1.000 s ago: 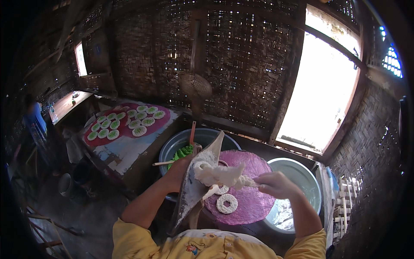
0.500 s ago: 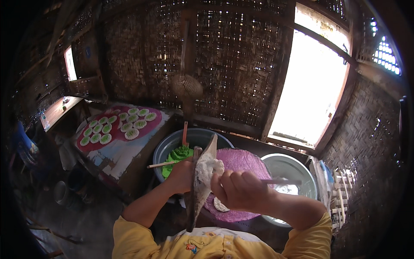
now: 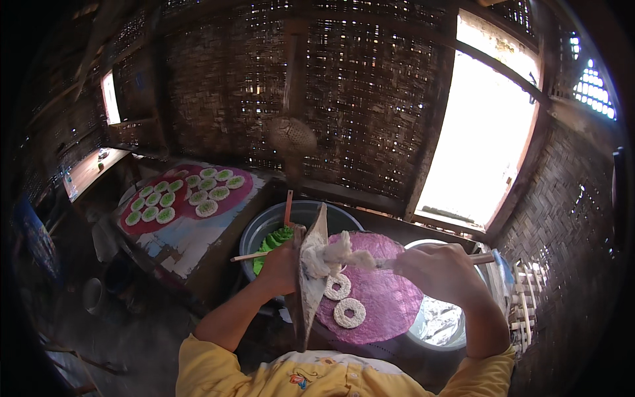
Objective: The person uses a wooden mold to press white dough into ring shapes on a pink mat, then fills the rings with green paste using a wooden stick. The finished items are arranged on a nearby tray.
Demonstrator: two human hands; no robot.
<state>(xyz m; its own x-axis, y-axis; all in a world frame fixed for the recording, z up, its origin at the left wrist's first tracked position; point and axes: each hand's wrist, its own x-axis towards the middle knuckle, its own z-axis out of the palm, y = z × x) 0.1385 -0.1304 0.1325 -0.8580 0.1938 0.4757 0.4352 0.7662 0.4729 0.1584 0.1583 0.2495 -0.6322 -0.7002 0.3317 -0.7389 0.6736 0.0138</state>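
Right now, per item:
left hand (image 3: pixel 281 268): clenched on the edge of a flat wooden board (image 3: pixel 311 278), held upright and edge-on, just left of centre frame.
right hand (image 3: pixel 440 271): fingers closed around a thin stick (image 3: pixel 479 259); its tip reaches toward 9 o'clock to the board.
dough (image 3: pixel 334 255): white stringy clump, sits on the board's upper face, touching the stick's tip.
purple tray (image 3: pixel 387 301): round, flat, just beside the board at its 3 o'clock, under the right hand.
ring pieces (image 3: pixel 348 312): two white rings lying on the purple tray, near the board's lower half, side by side and apart from each other.
grey tub (image 3: pixel 264 228): at 11 o'clock from the left hand, green paste (image 3: pixel 274 241) inside, sticks resting in it.
second basin (image 3: pixel 443 324): at 5 o'clock from the right hand, partly hidden under the purple tray; contents unclear.
far tray (image 3: pixel 188 195): at 10 o'clock, well apart, on a low table, rows of pale green and white discs on it.
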